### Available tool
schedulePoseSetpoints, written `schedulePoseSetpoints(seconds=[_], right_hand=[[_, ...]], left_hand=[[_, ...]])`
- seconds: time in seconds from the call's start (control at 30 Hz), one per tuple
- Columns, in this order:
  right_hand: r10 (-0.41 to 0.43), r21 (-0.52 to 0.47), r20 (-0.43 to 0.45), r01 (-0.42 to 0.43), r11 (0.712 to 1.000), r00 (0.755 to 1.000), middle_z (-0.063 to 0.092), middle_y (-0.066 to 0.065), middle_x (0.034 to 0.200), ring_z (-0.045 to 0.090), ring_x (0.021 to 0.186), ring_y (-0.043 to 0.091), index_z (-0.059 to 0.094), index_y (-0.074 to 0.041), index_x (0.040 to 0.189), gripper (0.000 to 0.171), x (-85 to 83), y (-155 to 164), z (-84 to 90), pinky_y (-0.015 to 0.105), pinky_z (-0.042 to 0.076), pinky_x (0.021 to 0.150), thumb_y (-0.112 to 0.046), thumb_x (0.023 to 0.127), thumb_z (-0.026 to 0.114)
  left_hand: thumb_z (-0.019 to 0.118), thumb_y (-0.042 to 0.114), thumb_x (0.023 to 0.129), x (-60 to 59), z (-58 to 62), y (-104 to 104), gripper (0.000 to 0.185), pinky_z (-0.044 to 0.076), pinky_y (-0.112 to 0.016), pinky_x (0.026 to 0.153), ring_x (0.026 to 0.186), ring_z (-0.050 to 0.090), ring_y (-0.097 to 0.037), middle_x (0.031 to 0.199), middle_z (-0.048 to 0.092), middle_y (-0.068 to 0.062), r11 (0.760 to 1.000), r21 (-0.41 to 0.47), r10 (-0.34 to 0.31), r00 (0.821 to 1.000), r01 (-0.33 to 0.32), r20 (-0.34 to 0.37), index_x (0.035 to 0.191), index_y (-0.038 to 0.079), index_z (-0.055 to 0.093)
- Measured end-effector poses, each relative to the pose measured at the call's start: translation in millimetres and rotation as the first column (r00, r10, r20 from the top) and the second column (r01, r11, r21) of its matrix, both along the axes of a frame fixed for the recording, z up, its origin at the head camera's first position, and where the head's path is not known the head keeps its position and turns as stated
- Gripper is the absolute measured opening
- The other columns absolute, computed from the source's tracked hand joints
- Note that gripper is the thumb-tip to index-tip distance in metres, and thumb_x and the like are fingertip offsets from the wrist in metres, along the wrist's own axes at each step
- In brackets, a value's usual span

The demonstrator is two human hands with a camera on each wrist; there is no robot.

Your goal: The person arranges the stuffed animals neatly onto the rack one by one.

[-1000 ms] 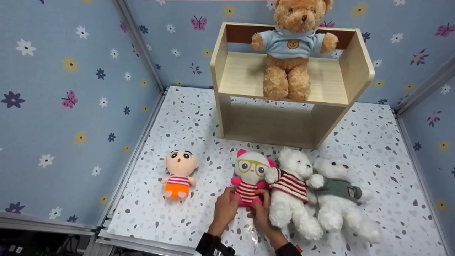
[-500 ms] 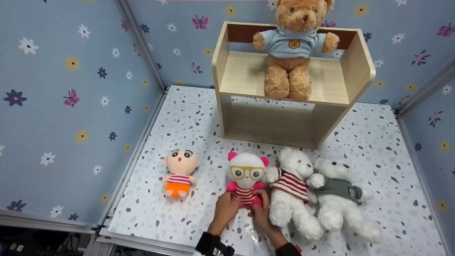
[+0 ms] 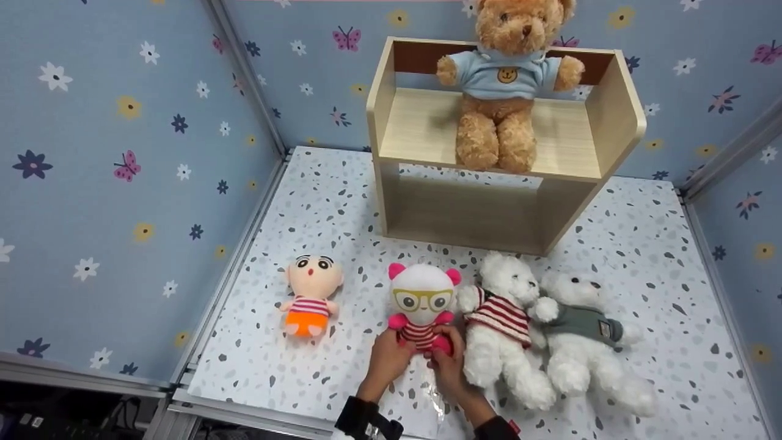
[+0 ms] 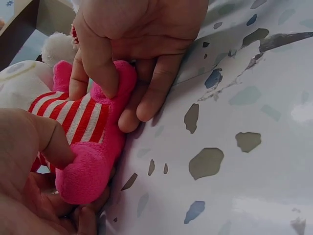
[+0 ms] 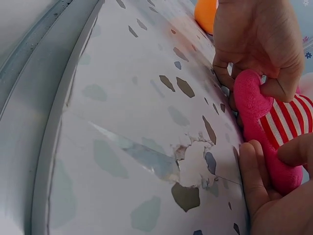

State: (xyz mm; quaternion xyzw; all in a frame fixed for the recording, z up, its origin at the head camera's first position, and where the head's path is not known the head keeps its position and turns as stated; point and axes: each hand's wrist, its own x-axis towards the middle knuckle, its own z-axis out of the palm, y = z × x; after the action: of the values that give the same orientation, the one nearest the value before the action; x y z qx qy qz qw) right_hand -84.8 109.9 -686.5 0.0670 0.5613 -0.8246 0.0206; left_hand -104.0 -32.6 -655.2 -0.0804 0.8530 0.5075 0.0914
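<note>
Far left on the speckled table [image 3: 293,195] lies a small doll in orange shorts [image 3: 310,296], untouched. Next to it stands the pink-eared plush with yellow glasses [image 3: 423,305], upright near the table's front edge, just beside a white bear in a striped top [image 3: 502,324]. The left hand [image 3: 387,360] pinches one pink leg, thumb on top and fingers curled beneath; the right hand [image 3: 447,360] grips the other leg likewise. Assessment: the plush appears light, soft and compressible, not slippery or fragile; the torso under the striped shirt would offer a steadier hold than the legs. Further right a white bear in a grey-green top [image 3: 583,333] lies against its neighbour. Behind, a brown teddy bear [image 3: 504,85] sits on a wooden shelf unit [image 3: 620,116].
</note>
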Motion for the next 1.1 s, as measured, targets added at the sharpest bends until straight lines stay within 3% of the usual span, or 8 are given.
schedulePoseSetpoints(seconds=[0.17, 0.37, 0.63, 0.83, 1.0, 1.1], right_hand=[[-0.015, 0.028, 0.037, 0.014, 1.000, 0.999, 0.048, 0.010, 0.106, 0.052, 0.065, 0.014, 0.032, 0.007, 0.126, 0.049, -0.4, -1.4, 1.6, 0.022, 0.044, 0.054, 0.019, 0.081, 0.046], [-0.027, -0.008, 0.104, 0.028, 1.000, 0.994, 0.048, 0.006, 0.100, 0.050, 0.064, 0.012, 0.026, 0.003, 0.131, 0.049, -1.4, -2.5, 4.8, 0.022, 0.042, 0.055, 0.011, 0.090, 0.052], [-0.036, -0.032, 0.110, 0.040, 0.999, 0.993, 0.051, 0.000, 0.086, 0.051, 0.060, 0.010, 0.030, 0.006, 0.126, 0.038, -2.5, -2.8, 1.5, 0.021, 0.041, 0.055, 0.000, 0.097, 0.055], [0.051, 0.031, 0.143, -0.056, 0.998, 0.988, 0.057, 0.003, 0.082, 0.056, 0.068, 0.014, 0.040, 0.002, 0.121, 0.031, -0.6, 5.7, 6.0, 0.024, 0.049, 0.061, -0.014, 0.102, 0.058], [0.141, 0.093, 0.172, -0.159, 0.983, 0.975, 0.063, 0.008, 0.090, 0.061, 0.076, 0.017, 0.043, 0.003, 0.125, 0.036, 0.6, 12.9, 10.4, 0.029, 0.056, 0.069, -0.020, 0.103, 0.059], [0.159, 0.094, 0.179, -0.178, 0.979, 0.971, 0.065, 0.008, 0.092, 0.062, 0.077, 0.017, 0.043, 0.003, 0.127, 0.038, 0.9, 15.0, 11.9, 0.030, 0.058, 0.072, -0.021, 0.102, 0.059]], left_hand=[[0.066, 0.005, 0.081, -0.1, -0.2, -4.4, 0.034, 0.050, -0.031, 0.061, 0.064, 0.059, -0.015, 0.086, 0.066, -0.009, 0.995, 0.095, -0.014, 1.000, 0.012, 0.021, 0.114, -0.002, 0.064], [0.066, 0.004, 0.079, 0.2, -1.9, -5.9, 0.035, 0.049, -0.030, 0.067, 0.070, 0.058, -0.014, 0.087, 0.066, -0.008, 0.996, 0.093, -0.003, 1.000, 0.004, -0.008, 0.114, -0.001, 0.065], [0.064, 0.003, 0.079, -0.4, 0.4, -7.9, 0.032, 0.049, -0.032, 0.072, 0.077, 0.059, -0.017, 0.095, 0.067, -0.012, 0.990, 0.136, 0.043, 0.998, -0.048, 0.036, 0.111, -0.002, 0.065], [0.064, 0.004, 0.081, -0.2, 0.1, -7.5, 0.035, 0.049, -0.032, 0.075, 0.084, 0.060, -0.019, 0.101, 0.067, -0.012, 0.980, 0.176, 0.085, 0.995, -0.093, 0.051, 0.115, -0.002, 0.063], [0.065, 0.005, 0.081, 0.0, -0.5, -6.6, 0.037, 0.049, -0.032, 0.077, 0.088, 0.061, -0.020, 0.104, 0.068, -0.013, 0.977, 0.172, 0.118, 0.992, -0.126, 0.054, 0.117, -0.002, 0.063], [0.065, 0.007, 0.081, 0.3, -0.9, -5.8, 0.037, 0.048, -0.032, 0.079, 0.090, 0.061, -0.021, 0.104, 0.068, -0.012, 0.978, 0.152, 0.135, 0.990, -0.140, 0.040, 0.117, -0.001, 0.064]])
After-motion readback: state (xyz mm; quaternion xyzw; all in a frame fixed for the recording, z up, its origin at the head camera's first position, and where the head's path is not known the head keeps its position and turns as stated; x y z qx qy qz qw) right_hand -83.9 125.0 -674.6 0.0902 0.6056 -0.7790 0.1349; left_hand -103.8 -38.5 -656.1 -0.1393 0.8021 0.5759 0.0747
